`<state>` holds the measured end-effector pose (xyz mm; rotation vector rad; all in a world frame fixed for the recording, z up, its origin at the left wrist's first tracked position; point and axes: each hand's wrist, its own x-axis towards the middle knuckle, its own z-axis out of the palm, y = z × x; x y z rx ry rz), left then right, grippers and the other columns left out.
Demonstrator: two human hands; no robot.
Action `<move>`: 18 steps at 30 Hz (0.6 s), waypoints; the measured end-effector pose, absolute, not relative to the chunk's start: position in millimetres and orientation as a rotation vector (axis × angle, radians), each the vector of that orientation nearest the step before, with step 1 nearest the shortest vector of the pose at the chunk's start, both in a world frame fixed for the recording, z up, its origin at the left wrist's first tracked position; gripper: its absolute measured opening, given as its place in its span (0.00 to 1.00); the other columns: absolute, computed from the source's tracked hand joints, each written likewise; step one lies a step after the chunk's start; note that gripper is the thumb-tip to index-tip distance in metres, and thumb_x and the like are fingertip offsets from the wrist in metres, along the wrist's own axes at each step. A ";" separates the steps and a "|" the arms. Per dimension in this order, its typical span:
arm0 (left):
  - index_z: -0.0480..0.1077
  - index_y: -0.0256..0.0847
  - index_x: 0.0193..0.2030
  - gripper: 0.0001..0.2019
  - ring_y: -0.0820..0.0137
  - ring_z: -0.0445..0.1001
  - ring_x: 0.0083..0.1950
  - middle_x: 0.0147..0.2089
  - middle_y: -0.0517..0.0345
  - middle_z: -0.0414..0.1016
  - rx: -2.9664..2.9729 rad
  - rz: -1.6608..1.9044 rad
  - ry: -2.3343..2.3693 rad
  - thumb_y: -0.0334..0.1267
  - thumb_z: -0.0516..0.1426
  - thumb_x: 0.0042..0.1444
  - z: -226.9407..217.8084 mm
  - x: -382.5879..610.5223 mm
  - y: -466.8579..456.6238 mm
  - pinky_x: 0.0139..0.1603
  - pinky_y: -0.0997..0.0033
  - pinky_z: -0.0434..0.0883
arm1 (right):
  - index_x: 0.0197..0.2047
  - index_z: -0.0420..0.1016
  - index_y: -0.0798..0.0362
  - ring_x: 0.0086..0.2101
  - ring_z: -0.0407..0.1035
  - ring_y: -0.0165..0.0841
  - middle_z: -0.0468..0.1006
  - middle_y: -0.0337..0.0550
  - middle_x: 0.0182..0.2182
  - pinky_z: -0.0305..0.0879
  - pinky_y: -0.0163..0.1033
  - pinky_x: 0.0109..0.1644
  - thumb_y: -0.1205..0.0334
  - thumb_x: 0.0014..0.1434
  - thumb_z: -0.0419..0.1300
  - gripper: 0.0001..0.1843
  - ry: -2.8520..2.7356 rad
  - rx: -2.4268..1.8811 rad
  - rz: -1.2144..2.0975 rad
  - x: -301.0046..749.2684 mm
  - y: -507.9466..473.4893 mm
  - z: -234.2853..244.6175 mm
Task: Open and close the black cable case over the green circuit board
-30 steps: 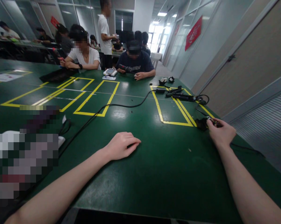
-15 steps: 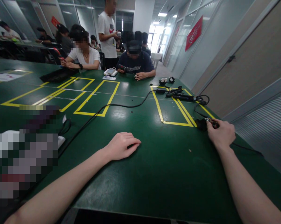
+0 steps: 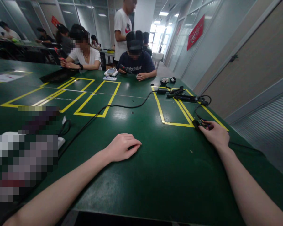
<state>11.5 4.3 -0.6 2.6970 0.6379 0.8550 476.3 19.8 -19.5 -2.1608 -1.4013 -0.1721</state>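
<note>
My left hand [image 3: 123, 147] rests on the green table [image 3: 150, 182], fingers together and thumb a little apart, with nothing in it. Farther off at the right, my right hand [image 3: 215, 135] is closed around a small black object [image 3: 197, 122] with some metallic or coloured bits. The fingers hide part of it, and its exact kind does not show. It lies at the corner of a yellow tape outline [image 3: 179, 125]. A black cable [image 3: 196, 110] runs to it from a bundle of dark gear [image 3: 182, 98] lying just beyond.
A long black cord [image 3: 122, 106] crosses the table. Small black-and-white items [image 3: 164, 81] stand at the far right. A white device [image 3: 110, 72] is at the far edge, where two people sit; another stands behind. A blurred-out area covers the left.
My right hand has moved left and slightly down with the small black object. My left hand stays put. The standing person behind has shifted to the right.
</note>
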 end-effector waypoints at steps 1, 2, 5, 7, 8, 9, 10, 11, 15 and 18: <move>0.79 0.37 0.45 0.11 0.68 0.81 0.37 0.37 0.53 0.84 2.696 0.847 0.640 0.34 0.54 0.70 -0.7 11.3 4.2 0.42 0.69 0.76 | 0.46 0.80 0.53 0.31 0.73 0.47 0.79 0.50 0.29 0.61 0.42 0.29 0.46 0.52 0.63 0.24 -1.385 -2.182 -0.161 469.9 20.2 -17.3; 0.79 0.37 0.45 0.11 0.68 0.81 0.37 0.38 0.53 0.84 2.695 0.842 0.643 0.34 0.54 0.70 -0.8 11.2 4.1 0.42 0.69 0.76 | 0.46 0.81 0.53 0.31 0.73 0.46 0.79 0.49 0.30 0.61 0.42 0.29 0.46 0.51 0.64 0.24 -1.384 -2.193 -0.137 462.4 20.8 -15.0; 0.80 0.38 0.45 0.12 0.68 0.81 0.37 0.38 0.54 0.84 2.688 0.834 0.661 0.35 0.54 0.70 -1.3 10.9 3.8 0.43 0.69 0.76 | 0.45 0.81 0.54 0.31 0.74 0.45 0.80 0.47 0.29 0.61 0.40 0.29 0.48 0.51 0.65 0.23 -1.491 -2.144 -0.032 435.0 22.3 -9.2; 0.80 0.39 0.45 0.12 0.68 0.81 0.37 0.38 0.54 0.84 2.684 0.828 0.667 0.36 0.54 0.70 -1.7 10.8 3.9 0.43 0.69 0.76 | 0.45 0.82 0.53 0.29 0.74 0.43 0.79 0.44 0.27 0.62 0.40 0.29 0.48 0.51 0.65 0.22 -1.621 -2.044 0.056 413.1 21.3 -7.0; 0.80 0.39 0.45 0.12 0.68 0.81 0.37 0.38 0.54 0.84 2.683 0.828 0.666 0.36 0.53 0.70 -1.8 10.9 3.9 0.43 0.68 0.76 | 0.44 0.82 0.54 0.28 0.73 0.41 0.78 0.43 0.26 0.63 0.40 0.29 0.49 0.51 0.65 0.21 -1.695 -1.971 0.101 400.6 19.4 -6.3; 0.79 0.39 0.45 0.12 0.68 0.81 0.37 0.38 0.54 0.83 2.680 0.832 0.663 0.36 0.53 0.71 -1.7 10.9 3.9 0.43 0.68 0.76 | 0.44 0.82 0.54 0.27 0.73 0.40 0.77 0.42 0.25 0.64 0.40 0.29 0.50 0.52 0.65 0.20 -1.782 -1.872 0.148 386.9 16.2 -5.5; 0.79 0.38 0.46 0.12 0.68 0.81 0.37 0.38 0.54 0.83 2.676 0.838 0.657 0.36 0.53 0.71 -1.6 11.0 3.8 0.43 0.68 0.76 | 0.44 0.82 0.54 0.27 0.72 0.38 0.77 0.41 0.25 0.66 0.40 0.31 0.51 0.53 0.65 0.19 -1.885 -1.735 0.196 372.1 11.6 -4.6; 0.79 0.38 0.47 0.12 0.68 0.81 0.38 0.38 0.53 0.83 2.670 0.847 0.652 0.36 0.54 0.71 -1.3 11.0 3.6 0.43 0.68 0.76 | 0.46 0.82 0.54 0.27 0.72 0.37 0.77 0.41 0.26 0.69 0.41 0.34 0.53 0.55 0.65 0.18 -1.979 -1.577 0.247 356.3 5.6 -3.5; 0.77 0.37 0.52 0.12 0.66 0.81 0.42 0.44 0.50 0.83 2.648 0.905 0.635 0.39 0.57 0.69 2.0 10.9 0.8 0.45 0.66 0.77 | 0.51 0.79 0.52 0.34 0.76 0.35 0.82 0.44 0.36 0.74 0.40 0.41 0.65 0.60 0.65 0.15 -2.310 -0.951 0.540 296.3 -26.9 2.4; 0.77 0.37 0.52 0.15 0.64 0.80 0.41 0.43 0.48 0.82 2.655 0.935 0.632 0.46 0.60 0.66 4.9 11.2 -2.9 0.43 0.65 0.76 | 0.54 0.77 0.52 0.43 0.79 0.36 0.84 0.49 0.43 0.75 0.39 0.47 0.68 0.60 0.65 0.18 -2.404 -0.718 0.563 272.1 -45.8 5.2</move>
